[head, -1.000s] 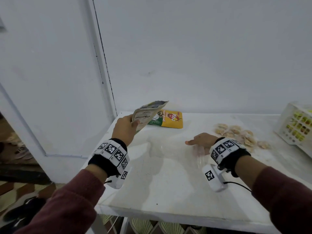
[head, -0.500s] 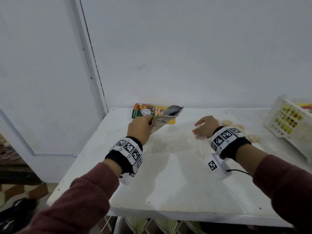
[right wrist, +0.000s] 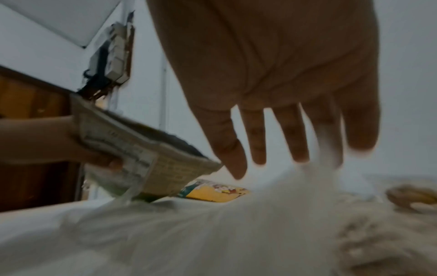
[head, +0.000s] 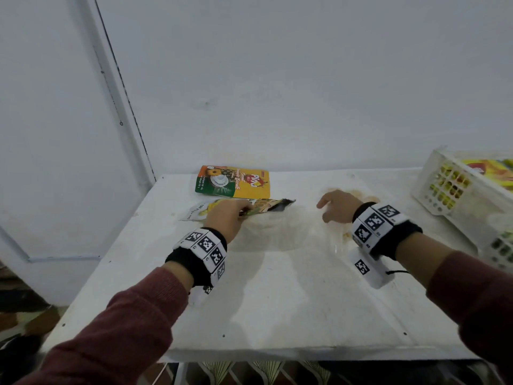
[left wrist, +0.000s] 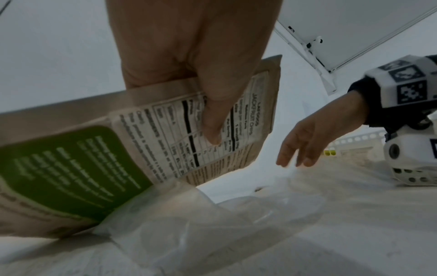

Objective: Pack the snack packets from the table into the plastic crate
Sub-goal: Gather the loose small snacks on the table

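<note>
**A:** Surface, please.

**B:** One white table, top scuffed and stained, small screw heads along the near edge. It stands in a corner: plain white wall behind, a white panel with a raised frame to the left. A clear plastic sheet lies crumpled on the tabletop between the hands.

**A:** Packets?

**B:** Two that I can list. Item one, a yellow-and-green packet, flat on the table near the back wall. Item two, a tan jackfruit chips packet, held just above the table in front of item one. My left hand grips it, thumb curled across the printed nutrition panel, fingers behind.

**A:** Crate?

**B:** White plastic crate at the table's right edge, lattice walls, tilted in this view, yellow packaging visible inside. Well apart from both listed packets.

**A:** Right hand?

**B:** My right hand hangs over the plastic sheet, palm down, fingers straight and slightly spread, holding nothing. The wrist view blurs at the tips, so I cannot tell whether they touch the sheet.

**A:** Anything else?

**B:** Pale brown snack pieces lie on the table beyond the right hand. A switch box with dark wiring is mounted on the wall.
</note>
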Tool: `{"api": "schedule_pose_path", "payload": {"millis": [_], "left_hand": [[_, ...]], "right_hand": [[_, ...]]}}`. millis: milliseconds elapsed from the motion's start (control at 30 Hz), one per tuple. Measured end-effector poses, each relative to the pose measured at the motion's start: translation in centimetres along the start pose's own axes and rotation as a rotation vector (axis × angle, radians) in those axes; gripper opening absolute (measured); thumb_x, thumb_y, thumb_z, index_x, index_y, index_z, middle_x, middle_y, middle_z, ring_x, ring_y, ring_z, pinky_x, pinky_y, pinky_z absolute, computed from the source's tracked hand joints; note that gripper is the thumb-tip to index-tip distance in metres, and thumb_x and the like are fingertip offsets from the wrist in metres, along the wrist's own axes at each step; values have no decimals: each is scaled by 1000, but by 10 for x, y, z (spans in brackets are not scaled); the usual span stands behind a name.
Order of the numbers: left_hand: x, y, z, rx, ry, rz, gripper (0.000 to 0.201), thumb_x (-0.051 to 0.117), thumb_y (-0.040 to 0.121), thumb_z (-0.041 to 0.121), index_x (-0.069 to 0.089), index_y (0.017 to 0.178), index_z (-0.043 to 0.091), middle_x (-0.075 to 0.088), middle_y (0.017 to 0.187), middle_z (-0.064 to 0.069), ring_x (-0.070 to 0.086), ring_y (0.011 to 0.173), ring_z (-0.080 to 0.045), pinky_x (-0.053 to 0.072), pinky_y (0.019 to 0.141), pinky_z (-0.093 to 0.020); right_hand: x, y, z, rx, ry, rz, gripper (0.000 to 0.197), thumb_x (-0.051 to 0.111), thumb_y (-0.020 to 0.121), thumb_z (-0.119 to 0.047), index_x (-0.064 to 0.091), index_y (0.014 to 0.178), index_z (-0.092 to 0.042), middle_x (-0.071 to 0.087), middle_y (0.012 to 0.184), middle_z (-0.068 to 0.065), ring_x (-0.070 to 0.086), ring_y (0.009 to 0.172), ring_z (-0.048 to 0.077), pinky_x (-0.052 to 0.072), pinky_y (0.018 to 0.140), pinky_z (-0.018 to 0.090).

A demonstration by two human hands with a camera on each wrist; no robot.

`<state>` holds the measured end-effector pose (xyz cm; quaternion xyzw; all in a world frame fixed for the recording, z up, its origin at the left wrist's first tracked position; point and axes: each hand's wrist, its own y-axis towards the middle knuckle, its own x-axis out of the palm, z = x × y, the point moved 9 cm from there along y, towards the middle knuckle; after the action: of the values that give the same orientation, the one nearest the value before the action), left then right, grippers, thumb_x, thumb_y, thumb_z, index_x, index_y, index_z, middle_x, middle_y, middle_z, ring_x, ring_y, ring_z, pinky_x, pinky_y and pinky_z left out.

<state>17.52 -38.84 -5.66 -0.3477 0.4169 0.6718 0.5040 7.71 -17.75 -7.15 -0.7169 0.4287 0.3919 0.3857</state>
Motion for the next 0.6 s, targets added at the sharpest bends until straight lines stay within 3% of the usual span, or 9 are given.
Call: {"api": "schedule_pose_path", "payload": {"millis": [33,100,167,233,333,400,533,600], "left_hand": [[-1,0,-1,4,-31,13,29,54,87,1,66,108,17,68,108,-6,60,101,-25,49,87,-35],[-3,0,-3,5,-99,40,25,58,86,3,67,106,14,69,104,-8,61,99,-26,48,86,-34],[-7,-1,-4,9,-174,66,23,61,85,2,68,105,11,69,103,-9,61,98,-26,46,86,-30],[-10,-3,-2,18,-254,87,22,62,83,0,68,103,8,69,100,-11,62,94,-26,45,85,-28],[-18,-7,-1,22,-336,116,22,63,84,1,67,105,6,69,96,-15,60,87,-24,44,82,-29],[-25,-10,1,56,-346,133,22,64,84,4,67,105,5,69,94,-14,60,84,-24,46,80,-31],[-38,-18,-3,80,-395,184,30,68,79,0,65,108,2,65,92,-5,57,82,-15,40,70,-3],[-42,-21,-7,80,-430,208,34,69,76,-3,64,109,2,60,92,-1,55,77,-7,38,69,3]], "right_hand": [[3,-1,0,0,-150,-6,40,58,87,-16,51,126,-18,45,134,8,49,114,24,41,89,28],[-3,-8,-21,-140,-311,168,45,56,88,-24,46,132,-23,38,142,5,42,126,26,35,102,35],[-12,-29,-62,-449,-121,354,34,54,88,-12,56,122,-14,51,131,8,49,119,27,35,99,33],[-12,-46,-93,-665,60,369,27,49,86,3,64,108,-3,62,112,12,58,104,30,39,88,29],[0,-46,-119,-709,-9,263,34,40,88,5,64,111,-3,65,113,13,58,100,30,38,80,28],[4,-40,-126,-696,-35,210,34,44,88,1,64,115,-8,66,112,11,59,94,29,37,73,25],[3,-45,-140,-758,50,148,42,70,74,-10,63,116,-11,62,112,5,52,70,12,36,67,21],[0,-50,-147,-797,91,149,47,73,72,-11,62,118,-11,61,112,3,47,62,-4,36,63,15]]}}
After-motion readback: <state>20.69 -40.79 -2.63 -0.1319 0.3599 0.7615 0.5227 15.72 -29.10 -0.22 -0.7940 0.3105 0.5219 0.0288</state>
